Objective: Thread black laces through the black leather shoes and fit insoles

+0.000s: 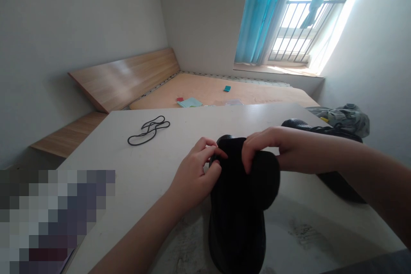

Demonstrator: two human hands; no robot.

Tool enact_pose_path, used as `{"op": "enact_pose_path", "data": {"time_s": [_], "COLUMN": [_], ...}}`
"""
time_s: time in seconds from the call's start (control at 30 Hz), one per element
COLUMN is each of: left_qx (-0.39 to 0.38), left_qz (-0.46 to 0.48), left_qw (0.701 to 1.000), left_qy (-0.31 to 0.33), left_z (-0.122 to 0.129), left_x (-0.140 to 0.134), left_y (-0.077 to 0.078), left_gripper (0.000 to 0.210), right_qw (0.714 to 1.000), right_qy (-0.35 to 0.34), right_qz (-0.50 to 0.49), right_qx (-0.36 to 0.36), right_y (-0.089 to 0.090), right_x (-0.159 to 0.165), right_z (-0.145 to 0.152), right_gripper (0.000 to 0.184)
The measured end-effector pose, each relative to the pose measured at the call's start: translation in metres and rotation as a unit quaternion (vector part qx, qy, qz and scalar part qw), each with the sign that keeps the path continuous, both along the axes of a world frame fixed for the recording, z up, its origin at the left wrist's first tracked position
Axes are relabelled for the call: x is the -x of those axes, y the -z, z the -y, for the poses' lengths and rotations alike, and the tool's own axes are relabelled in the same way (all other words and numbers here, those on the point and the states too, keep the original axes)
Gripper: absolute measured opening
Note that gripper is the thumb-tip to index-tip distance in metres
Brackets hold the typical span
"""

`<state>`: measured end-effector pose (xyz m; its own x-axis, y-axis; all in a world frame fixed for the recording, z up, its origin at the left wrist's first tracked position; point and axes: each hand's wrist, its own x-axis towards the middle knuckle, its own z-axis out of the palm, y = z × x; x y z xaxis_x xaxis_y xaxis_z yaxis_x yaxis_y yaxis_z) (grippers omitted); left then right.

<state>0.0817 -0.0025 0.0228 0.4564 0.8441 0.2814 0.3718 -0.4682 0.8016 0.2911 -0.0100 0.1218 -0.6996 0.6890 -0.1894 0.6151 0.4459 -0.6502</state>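
Observation:
A black shoe [236, 231] stands on the white table with its heel end towards me and no lace visible in it. Its dark tongue [266, 182] is folded out to the right. My left hand [202, 171] is closed on the shoe's left upper edge, thumb and fingers bent round it. From the right, my right hand [265, 147] reaches over the shoe with its fingers curled on the tongue. To the left on the table lies a loose dark shoelace [149, 130], looped over itself. A second black shoe [340, 188], laced, sits partly hidden behind my right forearm.
The white table [183, 130] has dark smudges near its front. Beyond it is a bed with a peach mattress [205, 85], a wooden headboard [135, 77] and small coloured items. A grey-green bundle [349, 117] lies past the table's right edge. A pixelated patch hides the lower left.

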Motion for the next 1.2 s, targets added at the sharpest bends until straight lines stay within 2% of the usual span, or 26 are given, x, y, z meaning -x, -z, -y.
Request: {"op": "enact_pose_path", "data": {"time_s": [0.07, 0.13, 0.17, 0.23, 0.3, 0.4, 0.5, 0.57, 0.67, 0.73, 0.8, 0.87, 0.93, 1.0, 1.07, 1.13, 1.2], "left_qx": [0.004, 0.005, 0.006, 0.010, 0.019, 0.025, 0.043, 0.088, 0.153, 0.176, 0.206, 0.221, 0.191, 0.125, 0.123, 0.154, 0.199], "left_qz": [-0.001, 0.001, 0.002, 0.004, 0.000, -0.004, 0.042, 0.098, 0.136, 0.112, 0.088, 0.085, 0.064, -0.046, -0.238, -0.308, -0.334], "left_qw": [1.000, 1.000, 1.000, 1.000, 1.000, 1.000, 0.998, 0.991, 0.979, 0.978, 0.975, 0.969, 0.965, 0.955, 0.916, 0.890, 0.873], "left_qy": [-0.004, -0.005, -0.006, -0.006, -0.008, -0.007, -0.014, -0.026, 0.000, 0.021, 0.000, -0.065, -0.167, -0.265, -0.299, -0.300, -0.294], "left_z": [0.000, 0.000, 0.000, 0.001, 0.002, 0.003, 0.003, 0.001, -0.001, -0.003, -0.006, -0.013, -0.024, -0.039, -0.053, -0.063, -0.068], "left_x": [0.000, 0.000, 0.000, 0.000, 0.000, -0.001, -0.001, 0.002, 0.007, 0.012, 0.019, 0.031, 0.051, 0.076, 0.099, 0.114, 0.120], "left_y": [0.000, 0.001, 0.001, 0.002, 0.002, 0.000, -0.003, -0.006, -0.012, -0.017, -0.022, -0.027, -0.028, -0.025, -0.017, -0.006, 0.005], "left_gripper": [0.021, 0.020, 0.019, 0.018, 0.018, 0.018, 0.026, 0.042, 0.060, 0.051, 0.038, 0.039, 0.042, 0.043, 0.040, 0.029, 0.024], "right_qw": [0.996, 0.978, 0.958, 0.899, 0.843, 0.782, 0.728, 0.703, 0.686, 0.687, 0.702, 0.747, 0.806, 0.861, 0.898, 0.913, 0.910], "right_qy": [0.028, 0.085, 0.128, 0.221, 0.299, 0.385, 0.461, 0.491, 0.507, 0.502, 0.477, 0.429, 0.391, 0.372, 0.354, 0.330, 0.309], "right_qz": [-0.078, -0.189, -0.255, -0.372, -0.443, -0.491, -0.492, -0.485, -0.487, -0.489, -0.491, -0.474, -0.421, -0.341, -0.258, -0.182, -0.116], "right_qx": [0.018, -0.004, -0.025, -0.063, -0.060, 0.020, 0.126, 0.172, 0.190, 0.190, 0.196, 0.186, 0.143, 0.060, -0.044, -0.157, -0.252], "right_y": [0.001, 0.000, -0.002, -0.006, -0.010, -0.004, 0.016, 0.031, 0.047, 0.049, 0.047, 0.045, 0.046, 0.049, 0.052, 0.053, 0.051], "right_x": [-0.004, -0.004, -0.004, -0.002, 0.001, 0.004, 0.006, 0.008, 0.012, 0.017, 0.023, 0.027, 0.028, 0.028, 0.026, 0.026, 0.025], "right_z": [0.004, 0.008, 0.009, 0.010, 0.006, -0.002, -0.011, -0.017, -0.026, -0.031, -0.033, -0.034, -0.033, -0.030, -0.022, -0.007, 0.016], "right_gripper": [0.014, 0.009, 0.006, 0.007, 0.010, 0.009, 0.004, 0.006, 0.011, 0.007, 0.011, 0.025, 0.042, 0.052, 0.048, 0.039, 0.032]}}
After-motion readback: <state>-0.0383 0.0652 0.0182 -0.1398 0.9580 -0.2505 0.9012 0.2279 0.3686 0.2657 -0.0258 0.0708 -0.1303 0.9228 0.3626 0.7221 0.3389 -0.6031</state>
